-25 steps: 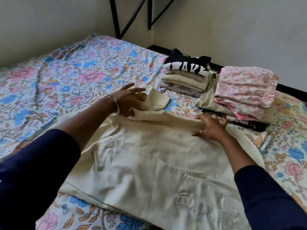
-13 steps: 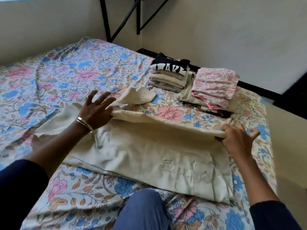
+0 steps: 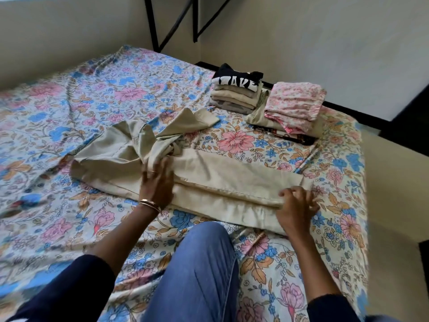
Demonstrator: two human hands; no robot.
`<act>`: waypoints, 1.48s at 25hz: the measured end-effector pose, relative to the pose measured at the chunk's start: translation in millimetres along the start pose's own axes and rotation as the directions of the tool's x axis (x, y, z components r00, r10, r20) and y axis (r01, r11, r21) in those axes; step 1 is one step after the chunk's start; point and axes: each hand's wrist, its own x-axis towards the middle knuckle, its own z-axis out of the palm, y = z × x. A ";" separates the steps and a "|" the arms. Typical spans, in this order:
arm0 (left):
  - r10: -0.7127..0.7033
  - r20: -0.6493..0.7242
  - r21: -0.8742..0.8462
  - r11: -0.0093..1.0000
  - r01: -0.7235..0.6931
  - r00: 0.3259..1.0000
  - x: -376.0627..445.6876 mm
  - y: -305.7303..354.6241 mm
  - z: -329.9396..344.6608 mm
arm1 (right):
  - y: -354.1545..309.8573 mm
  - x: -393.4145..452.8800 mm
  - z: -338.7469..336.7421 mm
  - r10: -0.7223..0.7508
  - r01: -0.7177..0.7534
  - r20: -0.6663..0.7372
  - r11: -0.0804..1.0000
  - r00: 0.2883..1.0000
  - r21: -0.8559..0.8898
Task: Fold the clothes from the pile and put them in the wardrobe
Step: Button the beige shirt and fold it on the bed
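Note:
A cream garment (image 3: 222,175) lies across the floral bed sheet (image 3: 92,101), folded lengthwise into a long band, its left part still bunched and creased. My left hand (image 3: 157,182) rests flat on the garment near the bunched part, fingers spread. My right hand (image 3: 296,206) presses on the folded edge at the garment's right end, fingers curled over the cloth. Behind it stand two piles of folded clothes: one topped by a black printed shirt (image 3: 236,81), one topped by pink floral cloth (image 3: 294,103).
The bed's right edge (image 3: 362,182) drops to a pale floor. A black metal frame (image 3: 174,22) stands against the wall behind the bed. My knee in blue trousers (image 3: 199,270) rests on the sheet below the garment.
The far edge of the garment has been brought toward me, making a narrower band. My left hand moved from the collar area down onto the fold; my right hand came nearer.

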 end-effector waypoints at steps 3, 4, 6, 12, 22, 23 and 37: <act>0.290 -0.012 -0.023 0.957 -0.290 0.957 7.4 25.5 11.1 | -26.4 0.5 3.2 -0.287 0.299 0.179 0.953 0.941 -0.045; 0.292 -0.028 -0.033 0.956 -0.292 0.956 11.5 26.3 11.1 | -28.8 1.0 5.7 -0.304 0.326 0.209 0.942 0.929 -0.083; 0.294 -0.034 -0.059 0.954 -0.295 0.955 19.9 17.7 7.0 | -24.8 3.6 6.5 -0.288 0.299 0.126 0.951 0.949 -0.081; 0.280 -0.015 -0.255 0.927 -0.274 0.960 15.6 5.8 -8.9 | -8.2 -10.8 -5.2 -0.332 0.330 -0.145 0.943 0.932 -0.038; 0.356 0.546 -0.347 0.920 -0.183 0.758 -7.9 55.2 -4.2 | -39.8 5.0 25.2 -0.260 0.267 0.300 0.963 0.918 0.019; 0.355 0.556 -0.342 0.922 -0.183 0.751 -7.9 56.6 -1.3 | -31.6 8.2 31.4 -0.165 0.193 0.358 0.980 0.919 -0.043; -0.438 0.162 -0.540 0.711 0.451 0.884 122.4 -157.0 24.0 | -265.6 121.5 40.0 -0.084 -0.166 0.277 0.623 0.957 0.764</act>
